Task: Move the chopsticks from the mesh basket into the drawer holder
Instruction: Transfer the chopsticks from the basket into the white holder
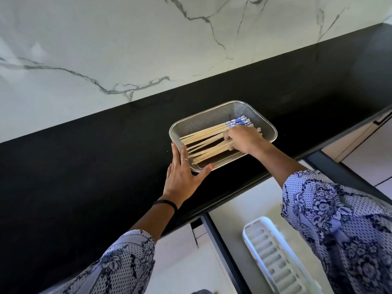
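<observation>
Chopsticks (203,141) lie in a loose bundle inside the mesh basket (203,119), pale wooden shafts pointing toward the left and the blue-and-white patterned ends gathered at the right, far corner. The basket sits on the black worktop (84,166), close to its near edge, with a white marble wall (106,39) rising behind.

The right hand (244,140) reaches down into the basket over the patterned ends, its fingers (230,146) curled around several of the sticks at about their middle; how many it grips I cannot tell, and others lie loose beside them. The left hand (182,172) lies flat and spread against the basket's near left corner, fingers straight along the rim and thumb stretched along the near side, touching the wire edge. It grips nothing. A ring shows on one finger and a dark band (166,203) circles the wrist. Both arms wear patterned blue-and-white sleeves (339,209).

Below the worktop's edge a drawer (233,209) stands pulled open, and in it lies the white holder (273,255), a long slotted tray running toward the lower right, partly hidden by the right sleeve.
</observation>
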